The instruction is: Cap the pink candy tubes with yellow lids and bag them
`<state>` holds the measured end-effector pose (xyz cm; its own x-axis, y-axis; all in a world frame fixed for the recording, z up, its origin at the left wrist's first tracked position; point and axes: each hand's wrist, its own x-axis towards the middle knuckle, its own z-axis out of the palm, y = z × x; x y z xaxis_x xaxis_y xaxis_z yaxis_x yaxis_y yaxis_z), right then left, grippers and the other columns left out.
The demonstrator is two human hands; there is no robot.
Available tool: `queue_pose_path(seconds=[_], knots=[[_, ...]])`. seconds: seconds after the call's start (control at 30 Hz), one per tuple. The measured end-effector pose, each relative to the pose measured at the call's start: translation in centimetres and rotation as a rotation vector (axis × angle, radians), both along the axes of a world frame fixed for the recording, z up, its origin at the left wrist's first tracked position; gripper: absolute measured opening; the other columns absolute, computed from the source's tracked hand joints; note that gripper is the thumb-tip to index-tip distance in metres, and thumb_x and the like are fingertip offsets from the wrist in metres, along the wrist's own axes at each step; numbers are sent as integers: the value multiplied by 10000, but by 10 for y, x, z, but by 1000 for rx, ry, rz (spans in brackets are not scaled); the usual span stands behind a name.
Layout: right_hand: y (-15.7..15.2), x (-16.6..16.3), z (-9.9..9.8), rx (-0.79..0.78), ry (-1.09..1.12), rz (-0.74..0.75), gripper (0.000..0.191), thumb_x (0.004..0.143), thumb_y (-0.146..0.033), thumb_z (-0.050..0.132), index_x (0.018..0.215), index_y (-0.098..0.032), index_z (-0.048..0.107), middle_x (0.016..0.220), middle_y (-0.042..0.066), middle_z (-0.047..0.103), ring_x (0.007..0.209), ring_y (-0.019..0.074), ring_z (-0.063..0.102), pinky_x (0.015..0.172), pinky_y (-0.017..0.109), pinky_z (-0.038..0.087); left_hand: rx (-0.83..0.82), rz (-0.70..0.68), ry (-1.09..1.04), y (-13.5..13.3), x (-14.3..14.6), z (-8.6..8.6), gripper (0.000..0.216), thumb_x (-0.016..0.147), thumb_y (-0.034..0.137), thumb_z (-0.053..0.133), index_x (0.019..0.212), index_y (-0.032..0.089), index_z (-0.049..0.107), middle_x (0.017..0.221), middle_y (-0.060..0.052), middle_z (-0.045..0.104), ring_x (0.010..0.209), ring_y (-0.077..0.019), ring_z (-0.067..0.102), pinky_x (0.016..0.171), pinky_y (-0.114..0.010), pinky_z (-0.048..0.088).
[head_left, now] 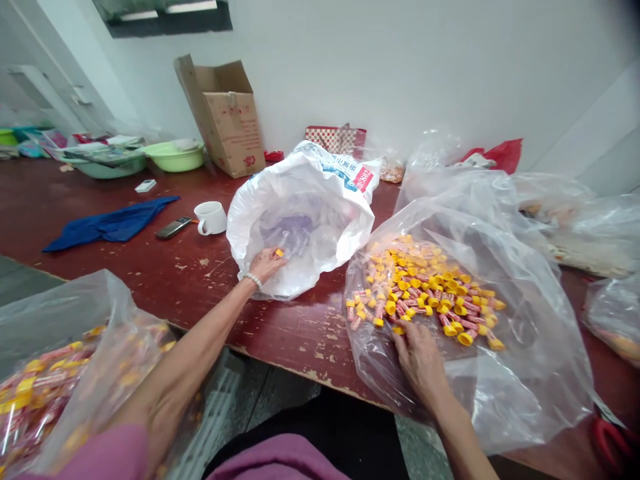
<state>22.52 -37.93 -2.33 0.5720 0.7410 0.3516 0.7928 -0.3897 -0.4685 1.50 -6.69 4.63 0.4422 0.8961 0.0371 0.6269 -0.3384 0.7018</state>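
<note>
My left hand (pixel 265 265) reaches into the mouth of a white plastic bag (pixel 300 220) and is closed on a small yellow-capped piece (pixel 279 253). My right hand (pixel 420 360) lies inside a clear plastic bag (pixel 500 373), its fingertips at the near edge of a heap of small red tubes with yellow caps (pixel 425 293). Whether those fingers pinch a piece is hidden. Another clear bag (pixel 65 373) of the same capped tubes sits at my lower left.
The worn red table (pixel 190 273) carries a white mug (pixel 211 217), a dark phone (pixel 173 228), a blue cloth (pixel 110 227), green basins (pixel 175 155), an open cardboard box (pixel 230 120) and more plastic bags (pixel 575 220) at right. Red-handled scissors (pixel 613 443) lie at the lower right.
</note>
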Motion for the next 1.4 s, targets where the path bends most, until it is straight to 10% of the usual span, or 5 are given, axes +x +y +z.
queue_pose_path(seconds=[0.4,0.7,1.0,1.2,1.4], knots=[[24,-102,88,572,776,197,152,850,-333,571,927,-206,538,849,-4,584,765,116,552,725,253,447,-765,-352,-673,-180,-23,13,452,752,249,677,1185,211,554,966,-39,613,778,-138,588,691,-243,472],[10,-121,70,531,421,201,82,818,-210,609,892,-203,575,860,7,611,796,126,580,740,265,465,-1322,-51,-1056,-193,-11,2,233,765,146,667,955,187,538,902,-35,671,754,-171,679,714,-345,563],[9,-98,79,313,324,331,122,899,-283,478,928,-203,565,893,28,618,845,151,576,786,302,458,-1375,-369,-846,-214,-15,2,212,824,309,616,901,111,615,762,-56,638,610,-137,637,537,-221,501],[8,-108,67,174,37,425,645,563,-456,784,1048,-172,469,1014,104,571,949,263,531,807,404,441,-1369,-287,-849,-209,-12,-2,190,755,258,692,836,100,624,715,-57,642,573,-131,623,541,-220,489],[17,-107,64,150,175,384,450,559,-341,754,882,-204,472,800,9,544,712,173,536,649,310,459,-1365,-303,-863,-205,-9,-1,191,737,254,707,781,85,629,695,-58,656,590,-120,620,578,-214,490]])
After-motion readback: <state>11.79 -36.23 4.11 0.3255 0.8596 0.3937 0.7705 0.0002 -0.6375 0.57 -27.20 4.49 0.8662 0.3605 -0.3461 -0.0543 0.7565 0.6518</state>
